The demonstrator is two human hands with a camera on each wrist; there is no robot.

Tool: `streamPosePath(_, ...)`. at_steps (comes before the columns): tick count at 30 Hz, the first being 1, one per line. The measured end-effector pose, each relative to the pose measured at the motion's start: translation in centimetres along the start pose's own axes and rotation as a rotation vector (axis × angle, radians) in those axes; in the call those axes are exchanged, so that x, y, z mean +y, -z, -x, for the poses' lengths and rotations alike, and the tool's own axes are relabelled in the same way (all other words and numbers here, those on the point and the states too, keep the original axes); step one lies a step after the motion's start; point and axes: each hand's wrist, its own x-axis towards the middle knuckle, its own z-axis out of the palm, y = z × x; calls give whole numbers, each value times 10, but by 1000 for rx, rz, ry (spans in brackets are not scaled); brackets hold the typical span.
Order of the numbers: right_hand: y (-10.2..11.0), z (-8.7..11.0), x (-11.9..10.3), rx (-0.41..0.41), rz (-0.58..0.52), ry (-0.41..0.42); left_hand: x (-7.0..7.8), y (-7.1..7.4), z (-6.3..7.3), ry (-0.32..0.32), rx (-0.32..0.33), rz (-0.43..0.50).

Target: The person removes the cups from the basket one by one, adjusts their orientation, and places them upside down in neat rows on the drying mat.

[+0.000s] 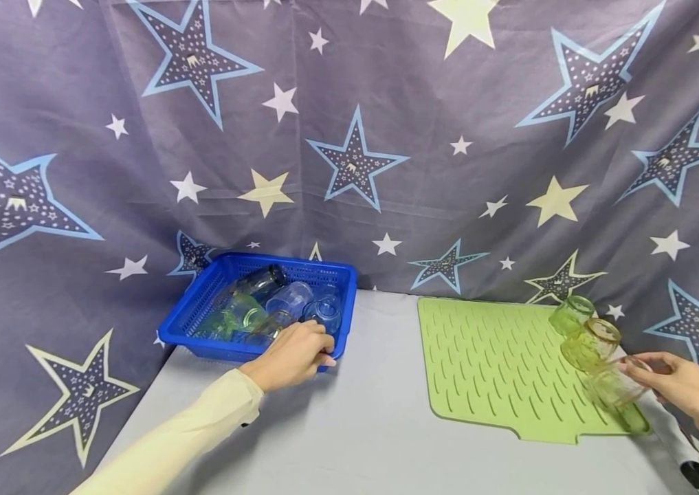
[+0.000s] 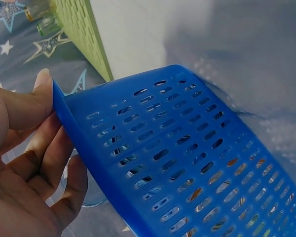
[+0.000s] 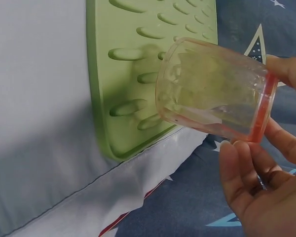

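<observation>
My left hand (image 1: 298, 352) grips the front right rim of a blue plastic basket (image 1: 203, 347); in the left wrist view the thumb lies over the rim and the fingers curl under it. Several glasses lie inside, among them a dark glass (image 1: 259, 280), a green glass (image 1: 249, 315) and a bluish glass (image 1: 326, 313). At the far right, my right hand (image 1: 686, 390) holds a clear pink-tinted glass (image 3: 212, 89) by its reddish base. Its mouth tilts down close over the near right part of a green drying mat (image 1: 479, 364).
Along the mat's right edge stand a green glass (image 1: 572, 315) and a yellow glass (image 1: 590, 344), just behind the held one. A pale grey cloth (image 1: 374, 399) covers the table between basket and mat. Behind hangs a grey curtain (image 1: 386, 75) printed with stars.
</observation>
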Motion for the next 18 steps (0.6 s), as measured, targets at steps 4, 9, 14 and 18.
streamPosePath(4, 0, -1, 2, -9, 23, 20, -1, -1, 0, -1, 9, -3)
streamPosePath(9, -2, -2, 5, -33, 50, 22, -1, -3, 1, -4, 16, 3)
streamPosePath(14, -3, -4, 7, -54, 40, 29, -1, -4, 2, 2, 20, 16)
streamPosePath(18, -4, -5, 8, -62, 28, 27, -1, -3, 1, 7, 20, 17)
